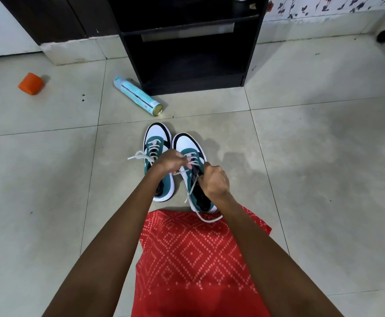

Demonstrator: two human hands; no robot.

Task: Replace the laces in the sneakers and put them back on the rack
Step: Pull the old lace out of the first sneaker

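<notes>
Looking down on two green, white and black sneakers, standing side by side on the tiled floor (301,179), in front of a black rack (193,84). Both with the toe pointing away from the person, toward the rack, and the heel nearest to the person. Long axis of each running from near to far, leaning a little to the left at the toe end. Soles flat on the floor, the left sneaker (157,136) set slightly farther forward than the right sneaker (187,143), the inner sides almost touching.

Both hands busy over the right sneaker, close together but not touching. Left hand (168,162) reaching across the rear half of the left sneaker, fingers curled, pinching the white lace (207,219) at the eyelets in the middle of the right sneaker. Right hand (214,179) just nearer, above the opening of the same sneaker, closed in a fist around another part of this lace. Below the fist, the lace hanging along the sneaker's side and curving in a loop onto the red patterned cloth (193,259) over the person's lap.

Out to the left of the left sneaker, a loose lace end (138,155), held by neither hand.

Near the rack's front left corner, a spray can (137,96) lying on its side.
</notes>
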